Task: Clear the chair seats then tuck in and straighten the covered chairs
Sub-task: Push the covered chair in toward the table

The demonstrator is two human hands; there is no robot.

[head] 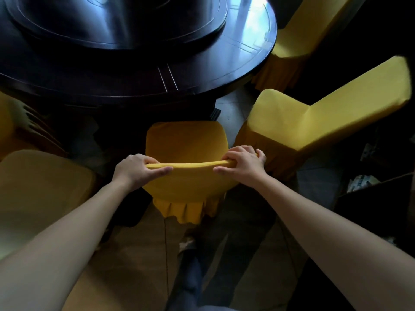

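Dim daylight is glinting off the dark round wooden table, and you are standing behind the yellow fabric-covered chair near its edge. Your left hand and right hand are gripping the backrest top, fingers curled over smooth cloth. With the seat showing bare, you are probably tucking in; a level, even push is looking due.

You stand on a tiled floor. It carries a dark round table bearing a raised turntable, a yellow-covered chair before you, and another chair to its right.
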